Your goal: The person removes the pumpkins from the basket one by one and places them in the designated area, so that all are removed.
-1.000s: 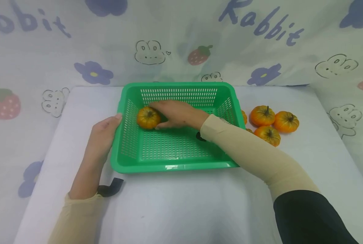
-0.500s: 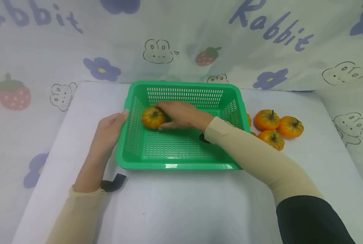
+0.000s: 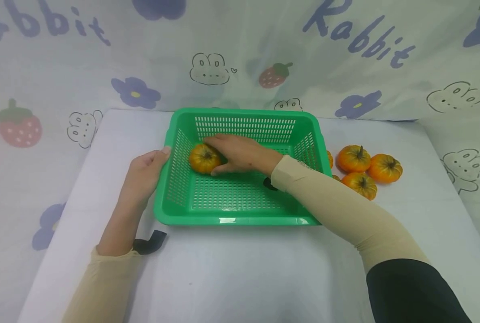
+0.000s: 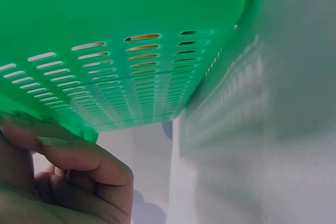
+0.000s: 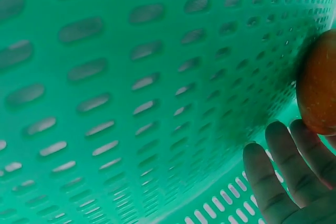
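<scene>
A green plastic basket [image 3: 240, 220] with slotted walls stands on the white table. My left hand [image 3: 143, 175] grips its left rim; the left wrist view shows the curled fingers [image 4: 89, 163] close under the rim. Inside, near the left wall, lies a small orange-yellow pumpkin [image 3: 205, 159]. My right hand [image 3: 241, 154] reaches in over the right side and holds this pumpkin from its right, fingers behind and thumb in front. In the right wrist view several fingertips [image 5: 278, 132] lie beside and below the pumpkin [image 5: 320, 85], which the frame edge cuts off.
Right of the basket, several more pumpkins [image 3: 353, 159] cluster on the table [image 3: 240, 269], some partly hidden by the basket and right sleeve [image 3: 336, 206]. A printed cloth [image 3: 240, 45] hangs behind. A black strap end [image 3: 151, 242] sticks out at the left wrist.
The head view has shifted slightly, moving the scene right in the picture. The pumpkin in the basket sits a touch nearer the front, my right hand still on it. My left hand stays on the rim.
</scene>
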### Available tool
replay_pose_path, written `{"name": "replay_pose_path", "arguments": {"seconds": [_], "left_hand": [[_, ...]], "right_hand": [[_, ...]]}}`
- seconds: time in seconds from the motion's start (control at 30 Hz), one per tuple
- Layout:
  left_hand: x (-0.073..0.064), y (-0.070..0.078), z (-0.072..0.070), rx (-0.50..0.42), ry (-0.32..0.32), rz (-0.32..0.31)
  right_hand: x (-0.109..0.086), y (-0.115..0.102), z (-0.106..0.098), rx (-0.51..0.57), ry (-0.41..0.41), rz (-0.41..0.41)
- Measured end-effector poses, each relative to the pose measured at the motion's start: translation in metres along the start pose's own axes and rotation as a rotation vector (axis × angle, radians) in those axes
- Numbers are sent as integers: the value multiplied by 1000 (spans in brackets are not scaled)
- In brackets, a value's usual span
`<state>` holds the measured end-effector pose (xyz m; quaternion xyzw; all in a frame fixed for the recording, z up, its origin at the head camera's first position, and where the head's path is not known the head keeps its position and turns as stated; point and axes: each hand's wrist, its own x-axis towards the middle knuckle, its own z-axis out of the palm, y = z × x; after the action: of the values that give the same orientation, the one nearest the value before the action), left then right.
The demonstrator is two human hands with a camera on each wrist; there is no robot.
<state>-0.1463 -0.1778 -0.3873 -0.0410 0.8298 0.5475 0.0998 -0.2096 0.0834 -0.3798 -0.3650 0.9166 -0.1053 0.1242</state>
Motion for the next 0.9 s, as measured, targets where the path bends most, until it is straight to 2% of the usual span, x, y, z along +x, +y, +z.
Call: {"name": "replay_pose_path", "arguments": {"seconds": [0.23, 0.4, 0.53, 0.7, 0.9], "left_hand": [[5, 5, 2, 4, -27, -1], [8, 5, 5, 7, -45, -12], [7, 5, 5, 48, -26, -18], [1, 3, 3, 94, 8, -42], [-3, 2, 2, 85, 20, -56]], "right_hand": [[-4, 3, -7, 33, 6, 31], [-14, 3, -19, 29, -12, 59], [-26, 0, -32, 34, -12, 60], [-48, -8, -50, 63, 23, 45], [-90, -14, -70, 76, 79, 54]]}}
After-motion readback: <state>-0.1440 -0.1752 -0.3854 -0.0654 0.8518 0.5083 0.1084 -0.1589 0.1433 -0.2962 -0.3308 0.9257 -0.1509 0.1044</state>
